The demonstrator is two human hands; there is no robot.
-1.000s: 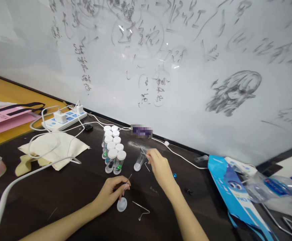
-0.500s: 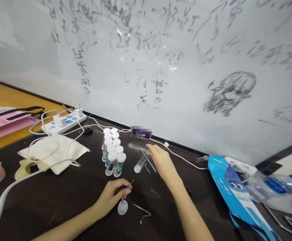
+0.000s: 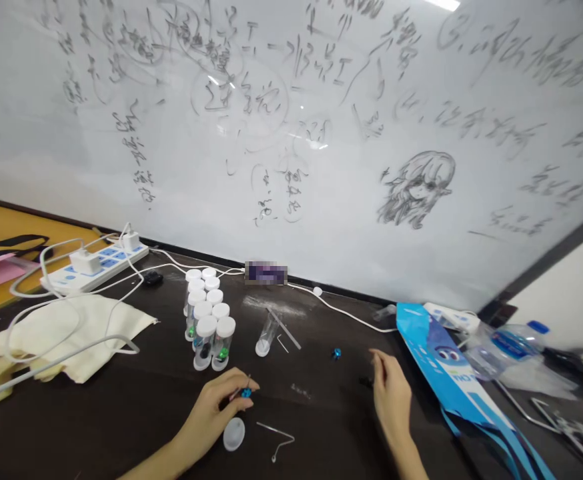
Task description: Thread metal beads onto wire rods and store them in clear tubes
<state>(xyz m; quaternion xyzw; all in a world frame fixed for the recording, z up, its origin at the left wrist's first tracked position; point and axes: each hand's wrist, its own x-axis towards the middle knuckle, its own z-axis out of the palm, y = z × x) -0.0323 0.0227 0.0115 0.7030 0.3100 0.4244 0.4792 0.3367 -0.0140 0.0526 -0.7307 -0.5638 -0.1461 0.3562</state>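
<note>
Thumb and fingers of my left hand [image 3: 215,405] pinch a small blue piece [image 3: 246,393] over the bench [image 3: 331,427], near a white cap [image 3: 234,435]. My right hand [image 3: 391,395] is beside a small black piece [image 3: 366,382]; from here I cannot tell whether it grips anything.

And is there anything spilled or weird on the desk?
A pale, streaky patch lies on the desktop between the clear tube and the whiteboard. It looks odd against the dark surface. Smaller pale marks show between the left hand and right hand. I can't tell if they're powder or scratches.
</note>
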